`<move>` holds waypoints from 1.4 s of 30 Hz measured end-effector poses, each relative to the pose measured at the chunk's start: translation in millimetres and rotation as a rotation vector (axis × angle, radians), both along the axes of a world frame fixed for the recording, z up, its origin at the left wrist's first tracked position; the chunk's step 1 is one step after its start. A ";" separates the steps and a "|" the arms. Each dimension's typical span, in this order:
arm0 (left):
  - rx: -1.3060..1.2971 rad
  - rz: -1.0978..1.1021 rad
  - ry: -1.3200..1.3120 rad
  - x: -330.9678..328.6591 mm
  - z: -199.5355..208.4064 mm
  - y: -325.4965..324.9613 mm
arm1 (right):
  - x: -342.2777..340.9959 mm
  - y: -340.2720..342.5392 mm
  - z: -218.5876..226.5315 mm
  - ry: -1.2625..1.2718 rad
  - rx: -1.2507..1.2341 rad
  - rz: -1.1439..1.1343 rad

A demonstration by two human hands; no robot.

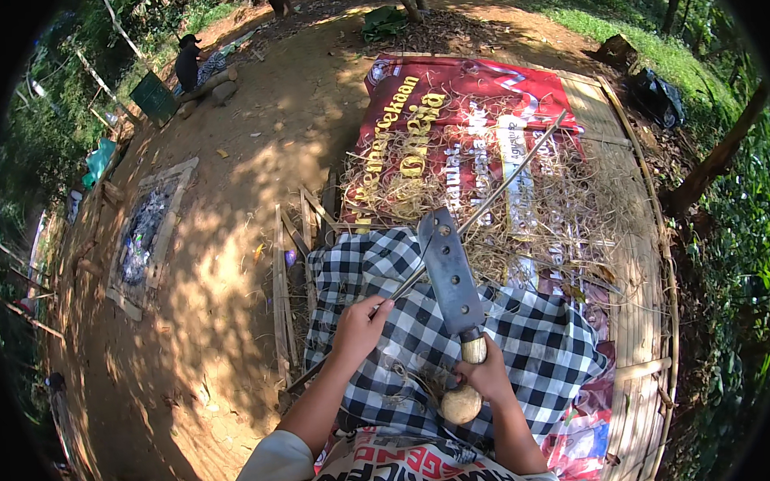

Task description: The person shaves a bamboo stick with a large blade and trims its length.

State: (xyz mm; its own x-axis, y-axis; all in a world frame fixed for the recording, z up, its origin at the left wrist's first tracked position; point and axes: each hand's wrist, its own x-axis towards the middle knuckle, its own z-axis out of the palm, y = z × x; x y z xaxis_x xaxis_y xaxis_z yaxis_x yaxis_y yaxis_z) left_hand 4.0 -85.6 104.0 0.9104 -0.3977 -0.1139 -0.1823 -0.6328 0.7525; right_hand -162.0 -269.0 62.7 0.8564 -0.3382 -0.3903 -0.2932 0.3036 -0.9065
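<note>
My left hand grips a long thin bamboo stick that runs up and to the right across my lap. A cleaver with a broad dark blade is in my right hand, held by its wooden handle with a round knob at the end. The blade rests against the stick just above my left hand. A black-and-white checked cloth covers my lap under both hands.
A red printed banner lies ahead, strewn with dry bamboo shavings, on a bamboo-slat platform. Split bamboo strips lie to the left on bare dirt. A person sits far off at upper left.
</note>
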 end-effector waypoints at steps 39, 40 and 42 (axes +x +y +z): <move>-0.315 -0.322 0.167 19.7 -41.5 -117.8 | 92.7 -72.6 -3.1 -0.394 -0.089 -0.406; -0.322 -0.342 0.146 19.5 -43.5 -118.9 | 94.0 -72.3 -8.5 -0.398 -0.123 -0.418; -0.341 -0.381 0.105 18.2 -44.9 -122.7 | 96.4 -71.3 -19.4 -0.407 -0.194 -0.441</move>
